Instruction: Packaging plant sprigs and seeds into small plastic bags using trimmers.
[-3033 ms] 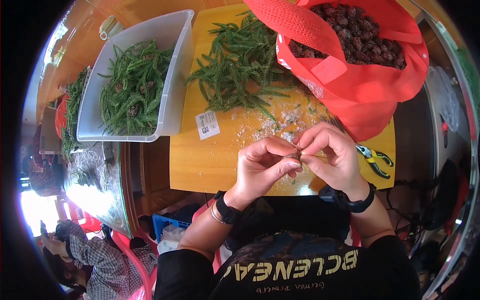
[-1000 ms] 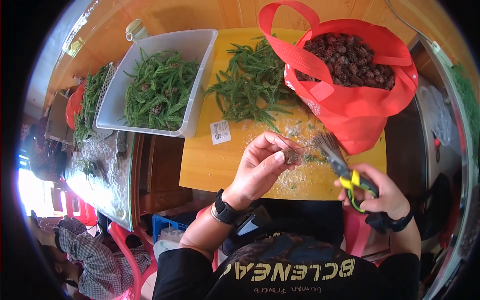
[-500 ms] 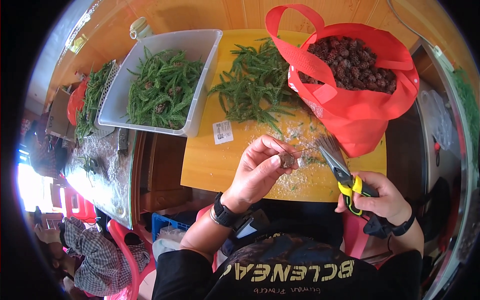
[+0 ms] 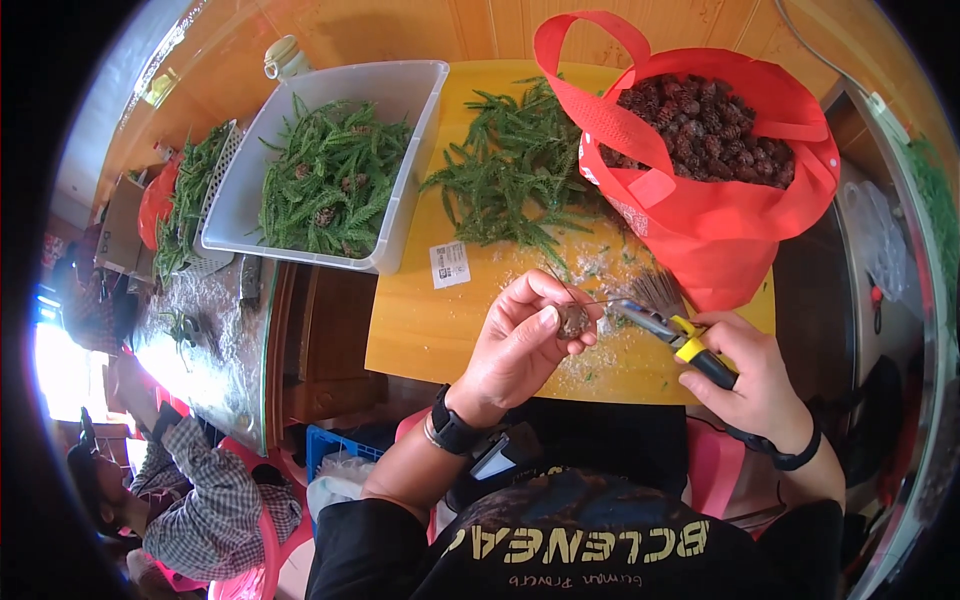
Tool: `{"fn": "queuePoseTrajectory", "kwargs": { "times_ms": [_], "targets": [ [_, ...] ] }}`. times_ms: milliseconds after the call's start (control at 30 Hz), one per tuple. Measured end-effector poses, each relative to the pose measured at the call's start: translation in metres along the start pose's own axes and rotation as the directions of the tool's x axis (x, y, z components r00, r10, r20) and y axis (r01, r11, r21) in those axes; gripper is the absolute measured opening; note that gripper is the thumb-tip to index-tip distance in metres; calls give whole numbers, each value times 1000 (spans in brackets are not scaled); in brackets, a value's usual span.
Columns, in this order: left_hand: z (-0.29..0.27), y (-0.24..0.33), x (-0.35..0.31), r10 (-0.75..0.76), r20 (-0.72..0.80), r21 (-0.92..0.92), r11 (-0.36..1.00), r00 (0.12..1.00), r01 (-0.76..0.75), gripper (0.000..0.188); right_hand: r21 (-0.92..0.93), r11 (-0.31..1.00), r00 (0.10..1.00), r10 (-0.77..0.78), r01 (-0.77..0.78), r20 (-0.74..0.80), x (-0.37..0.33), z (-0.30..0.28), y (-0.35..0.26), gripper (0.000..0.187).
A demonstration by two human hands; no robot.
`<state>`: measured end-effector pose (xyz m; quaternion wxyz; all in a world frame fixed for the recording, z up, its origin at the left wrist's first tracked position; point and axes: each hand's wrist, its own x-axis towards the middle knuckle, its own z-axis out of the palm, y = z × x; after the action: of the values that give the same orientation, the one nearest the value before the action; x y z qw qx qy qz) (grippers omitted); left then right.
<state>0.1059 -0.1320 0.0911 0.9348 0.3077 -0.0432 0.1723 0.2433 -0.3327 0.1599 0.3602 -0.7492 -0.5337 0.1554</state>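
Observation:
Between the thumb and fingers of my left hand [image 4: 520, 335] is a small brown pine cone [image 4: 571, 321], pinched over the table's front part. A thin wire [image 4: 598, 302] sticks out from the cone to the right. My right hand [image 4: 750, 375] is wrapped round pliers [image 4: 690, 345] with yellow and black handles. The jaws point left and lie at the wire's outer end; whether they grip it is too small to tell. Behind the pliers a bundle of thin dark wires [image 4: 661, 289] lies on the yellow table [image 4: 420, 335].
A red bag [image 4: 700, 235] full of pine cones stands at the right. Green sprigs [image 4: 510, 170] lie mid-table, near a white label [image 4: 449, 265]. At left, a clear plastic bin [image 4: 300, 257] holds sprigs and cones. A person in a checked shirt [image 4: 215, 510] sits at far left.
My right hand has turned the pliers and brought their jaws left, from the wire bundle to the wire on the cone. My left hand stays nearly still. The seated person has shifted and raised an arm.

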Motion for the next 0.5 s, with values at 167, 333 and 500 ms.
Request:
{"fn": "queuePoseTrajectory", "kwargs": {
  "times_ms": [167, 333, 500],
  "targets": [
    [6, 0, -2, -36, -73, 45, 998, 997, 39, 22, -34, 994, 995, -101, 100, -23, 7, 4, -2, 21],
    [3, 0, -2, -61, -39, 56, 996, 997, 63, 23, -33, 991, 992, -127, 126, -13, 10, 4, -1, 23],
    [3, 0, -1, -57, -39, 74, 995, 998, 60, 23, -38, 992, 992, -124, 124, -18, 10, 4, 0, 24]
  ]
}}
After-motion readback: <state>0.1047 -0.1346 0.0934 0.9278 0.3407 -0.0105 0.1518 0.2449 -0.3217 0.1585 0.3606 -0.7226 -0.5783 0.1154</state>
